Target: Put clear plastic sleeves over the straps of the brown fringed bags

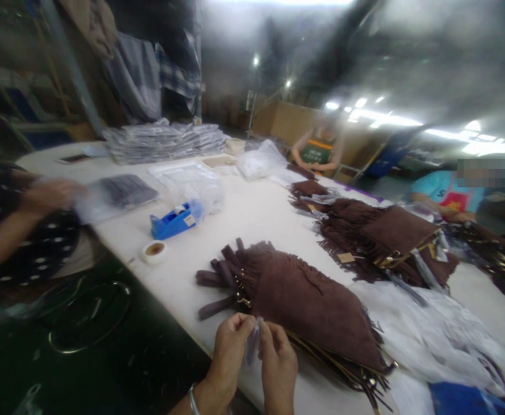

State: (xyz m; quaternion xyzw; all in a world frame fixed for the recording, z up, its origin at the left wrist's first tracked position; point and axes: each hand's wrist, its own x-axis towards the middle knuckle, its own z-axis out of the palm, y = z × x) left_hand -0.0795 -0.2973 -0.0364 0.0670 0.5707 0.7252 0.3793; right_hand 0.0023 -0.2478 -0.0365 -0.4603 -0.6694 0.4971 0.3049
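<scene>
Both hands are close together at the table's near edge. My left hand [230, 349] pinches a small piece of clear, crumpled plastic [251, 346] between thumb and fingers. Right beside it, my right hand [278, 363] pinches the same plastic from the other side. Just beyond my fingers lies a stack of brown fringed suede-like bags [308, 300], with gold-coloured clasps and zips. Their folded brown straps [218, 276] stick out to the left. What else the plastic may contain is too small to make out.
A blue tape dispenser [172, 223] and a tape roll [154, 252] sit left on the white table [252, 213]. More brown bags [391, 236] and white plastic wrapping [434, 328] lie right. A co-worker's hand [51, 196] holds a bagged item at left; two people work across the table.
</scene>
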